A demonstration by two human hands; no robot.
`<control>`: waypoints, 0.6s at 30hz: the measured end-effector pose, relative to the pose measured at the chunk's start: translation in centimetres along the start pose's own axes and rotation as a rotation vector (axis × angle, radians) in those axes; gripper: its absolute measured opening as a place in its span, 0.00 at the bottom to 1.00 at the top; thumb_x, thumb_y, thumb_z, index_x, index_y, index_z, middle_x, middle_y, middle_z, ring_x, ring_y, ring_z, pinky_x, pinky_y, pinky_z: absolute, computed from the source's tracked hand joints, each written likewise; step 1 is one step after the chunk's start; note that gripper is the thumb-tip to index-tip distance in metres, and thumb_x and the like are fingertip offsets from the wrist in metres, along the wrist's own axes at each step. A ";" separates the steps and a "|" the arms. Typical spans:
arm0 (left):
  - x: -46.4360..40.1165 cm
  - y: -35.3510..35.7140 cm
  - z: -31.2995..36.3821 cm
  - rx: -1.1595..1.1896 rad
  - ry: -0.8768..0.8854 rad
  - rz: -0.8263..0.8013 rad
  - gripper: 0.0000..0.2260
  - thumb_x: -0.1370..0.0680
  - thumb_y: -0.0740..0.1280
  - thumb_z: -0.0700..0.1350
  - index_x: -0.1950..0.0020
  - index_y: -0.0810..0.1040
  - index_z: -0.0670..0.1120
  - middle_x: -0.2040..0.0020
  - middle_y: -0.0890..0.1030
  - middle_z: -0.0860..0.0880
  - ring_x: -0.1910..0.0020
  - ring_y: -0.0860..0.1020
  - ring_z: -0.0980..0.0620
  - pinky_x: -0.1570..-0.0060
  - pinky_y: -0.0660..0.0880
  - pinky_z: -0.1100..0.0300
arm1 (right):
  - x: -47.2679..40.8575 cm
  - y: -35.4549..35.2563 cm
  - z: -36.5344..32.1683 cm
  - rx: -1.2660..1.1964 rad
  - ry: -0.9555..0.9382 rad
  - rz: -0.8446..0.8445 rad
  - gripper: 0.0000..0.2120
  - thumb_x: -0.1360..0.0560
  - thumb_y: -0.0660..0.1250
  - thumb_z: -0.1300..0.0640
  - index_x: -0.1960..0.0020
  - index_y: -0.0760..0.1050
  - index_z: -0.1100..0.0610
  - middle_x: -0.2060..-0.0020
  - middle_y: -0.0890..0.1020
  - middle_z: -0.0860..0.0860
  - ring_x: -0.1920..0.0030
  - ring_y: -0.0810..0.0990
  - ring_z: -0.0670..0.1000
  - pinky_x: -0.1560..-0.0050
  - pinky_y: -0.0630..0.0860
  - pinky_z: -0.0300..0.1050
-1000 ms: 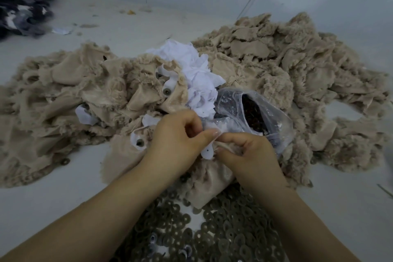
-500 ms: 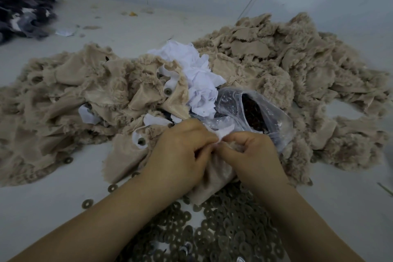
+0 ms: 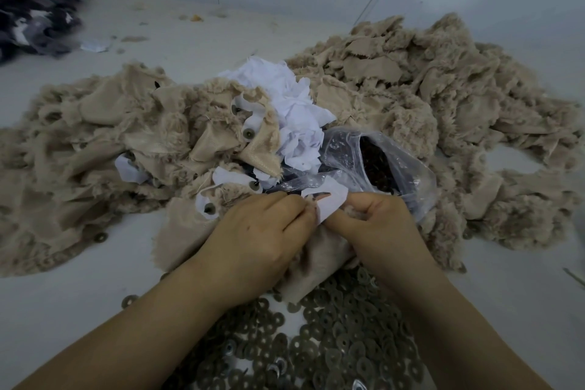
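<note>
Between the hands (image 3: 262, 231) (image 3: 381, 225), the white patch (image 3: 336, 199) shows only partly.

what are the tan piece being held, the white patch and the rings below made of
Tan piece: plush fabric, seemingly; smooth woven back, fuzzy frayed edges. White patch: thin matt sheet, cloth or paper-like, creased; unclear which. Rings: flat washers, dull grey-brown; plastic or metal, cannot tell.
</note>
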State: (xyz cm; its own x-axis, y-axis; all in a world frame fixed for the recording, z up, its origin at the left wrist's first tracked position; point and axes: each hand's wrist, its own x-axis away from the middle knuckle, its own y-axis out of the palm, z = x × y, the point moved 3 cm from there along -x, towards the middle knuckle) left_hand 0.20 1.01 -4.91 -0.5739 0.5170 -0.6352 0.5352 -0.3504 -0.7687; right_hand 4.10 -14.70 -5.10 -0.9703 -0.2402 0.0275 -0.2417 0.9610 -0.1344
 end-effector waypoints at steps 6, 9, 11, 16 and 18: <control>-0.1 -0.2 0.2 -0.038 0.016 -0.032 0.09 0.22 0.64 0.36 0.49 0.82 0.34 0.57 0.80 0.40 0.63 0.76 0.44 0.66 0.74 0.51 | -0.3 0.0 0.5 0.027 0.047 -0.001 0.13 0.27 0.70 0.63 0.70 0.77 0.60 0.75 0.70 0.55 0.72 0.68 0.51 0.74 0.69 0.39; -0.2 -0.2 0.4 -0.072 0.023 -0.045 0.08 0.22 0.65 0.36 0.51 0.82 0.34 0.58 0.80 0.40 0.64 0.76 0.43 0.67 0.73 0.50 | -0.3 0.3 0.3 -0.061 0.054 -0.043 0.20 0.31 0.71 0.48 0.70 0.71 0.63 0.73 0.67 0.62 0.70 0.68 0.53 0.69 0.70 0.46; -0.3 -0.2 0.5 -0.073 0.025 -0.043 0.09 0.21 0.63 0.36 0.52 0.82 0.34 0.60 0.80 0.40 0.65 0.76 0.43 0.68 0.73 0.50 | -0.4 0.3 0.6 -0.046 0.025 -0.038 0.25 0.31 0.75 0.45 0.73 0.67 0.59 0.76 0.67 0.57 0.74 0.67 0.52 0.71 0.68 0.42; -0.1 -0.3 0.6 -0.052 -0.015 -0.012 0.09 0.21 0.64 0.35 0.51 0.83 0.33 0.60 0.81 0.39 0.65 0.78 0.42 0.68 0.75 0.49 | -0.6 0.0 1.2 -0.025 0.044 -0.008 0.09 0.27 0.75 0.58 0.64 0.83 0.60 0.70 0.84 0.55 0.71 0.81 0.51 0.73 0.75 0.41; 0.0 -0.3 0.6 -0.041 -0.033 0.018 0.09 0.21 0.64 0.35 0.51 0.83 0.32 0.60 0.81 0.38 0.65 0.79 0.41 0.68 0.77 0.48 | -0.4 0.1 1.2 -0.064 0.064 -0.002 0.06 0.27 0.75 0.60 0.58 0.87 0.51 0.62 0.87 0.57 0.62 0.86 0.55 0.70 0.80 0.45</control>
State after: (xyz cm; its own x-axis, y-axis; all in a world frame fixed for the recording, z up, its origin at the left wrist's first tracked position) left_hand -0.33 0.67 -4.77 -0.5832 0.4848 -0.6518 0.5705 -0.3268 -0.7535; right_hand 4.49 -14.69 -6.27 -0.9677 -0.2350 0.0913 -0.2417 0.9677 -0.0712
